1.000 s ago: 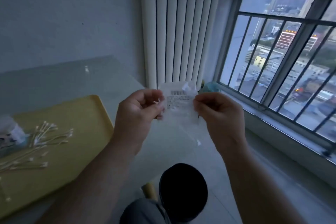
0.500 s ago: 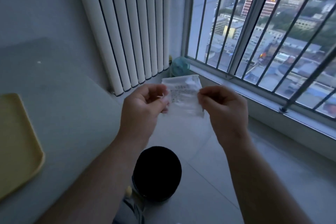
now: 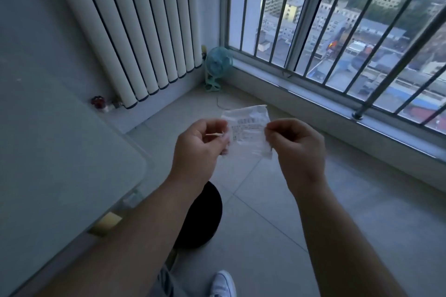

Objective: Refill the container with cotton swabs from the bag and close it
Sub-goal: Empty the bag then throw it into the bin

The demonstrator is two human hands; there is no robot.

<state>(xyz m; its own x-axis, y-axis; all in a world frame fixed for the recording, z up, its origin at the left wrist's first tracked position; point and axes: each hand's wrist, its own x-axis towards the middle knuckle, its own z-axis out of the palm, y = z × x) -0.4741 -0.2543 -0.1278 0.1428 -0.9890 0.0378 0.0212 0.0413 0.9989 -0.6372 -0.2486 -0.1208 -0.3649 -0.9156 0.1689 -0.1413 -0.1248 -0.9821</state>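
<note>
Small clear crinkly plastic bag w/ printed label sits btwn both hands, roughly upright. Left hand pinches its left edge, right hand its right edge; both equally near. Container not in view; pale grey table lies left of left hand.
</note>
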